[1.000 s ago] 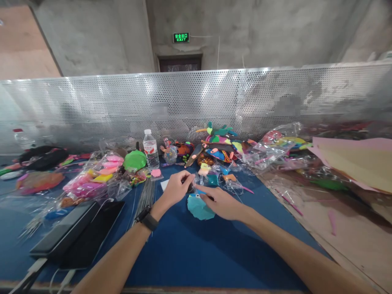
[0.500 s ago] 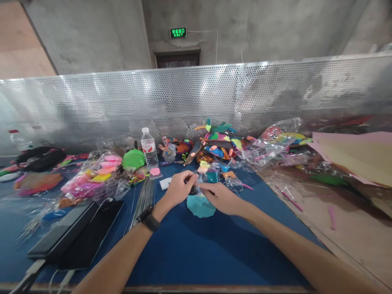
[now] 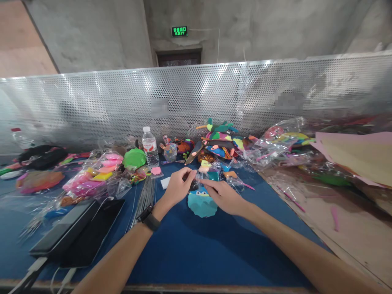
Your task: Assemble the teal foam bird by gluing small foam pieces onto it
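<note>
A flat light-blue clay piece point(image 3: 202, 205) with scalloped edges lies on the blue table in front of me; white eye shapes and a yellow strip show at its top. Just above it on the left is my left hand point(image 3: 180, 183), its fingers pinched at a small dark and clear item point(image 3: 194, 185) too small to name. My right hand point(image 3: 222, 195) hovers over the clay's right edge, index finger pointing toward my left fingertips and the other fingers curled. What its fingers hold, if anything, is too small to make out.
Behind the hands are a water bottle point(image 3: 150, 148), a green clay dome point(image 3: 134, 157) and colourful clay figures point(image 3: 219, 145). Bagged clay point(image 3: 88, 179), wires point(image 3: 143, 200) and a black phone point(image 3: 92, 234) lie left. Cardboard point(image 3: 324, 220) and pink paper point(image 3: 355, 153) are at the right.
My right hand has shifted slightly right and down, and my left fingers have risen a little. The eye shapes on the blue clay now show more clearly. The whole view has moved slightly.
</note>
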The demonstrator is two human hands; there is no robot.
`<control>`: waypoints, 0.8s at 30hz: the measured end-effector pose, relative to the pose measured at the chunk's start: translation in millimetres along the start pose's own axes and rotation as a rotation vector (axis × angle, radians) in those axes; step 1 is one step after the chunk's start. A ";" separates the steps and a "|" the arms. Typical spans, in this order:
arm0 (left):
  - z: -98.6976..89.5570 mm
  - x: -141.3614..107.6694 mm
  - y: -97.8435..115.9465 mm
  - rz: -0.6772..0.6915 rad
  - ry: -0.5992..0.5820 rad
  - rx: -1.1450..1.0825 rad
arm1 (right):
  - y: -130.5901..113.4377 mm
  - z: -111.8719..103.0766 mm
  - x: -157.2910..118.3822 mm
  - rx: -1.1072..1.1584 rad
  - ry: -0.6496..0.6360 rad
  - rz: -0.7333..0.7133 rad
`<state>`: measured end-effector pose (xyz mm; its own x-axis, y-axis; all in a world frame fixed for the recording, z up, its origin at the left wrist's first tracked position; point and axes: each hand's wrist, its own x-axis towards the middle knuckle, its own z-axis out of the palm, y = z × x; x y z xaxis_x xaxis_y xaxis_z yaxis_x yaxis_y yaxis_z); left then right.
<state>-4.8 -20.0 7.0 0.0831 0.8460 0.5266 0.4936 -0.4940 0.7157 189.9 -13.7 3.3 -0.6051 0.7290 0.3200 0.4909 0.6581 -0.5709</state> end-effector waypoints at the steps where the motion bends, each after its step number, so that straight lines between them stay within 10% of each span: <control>1: -0.2 0.1 0.3 -0.001 0.001 -0.008 | 0.5 -0.3 -0.2 -0.004 0.000 0.001; 24: -0.5 -1.2 5.1 -0.057 -0.104 -0.174 | -2.0 5.8 -1.4 0.853 -0.267 0.182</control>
<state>-2.8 -23.6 10.3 0.1521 0.8854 0.4391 0.3440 -0.4640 0.8163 186.1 -17.1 -0.3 -0.7409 0.6701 0.0456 0.0269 0.0975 -0.9949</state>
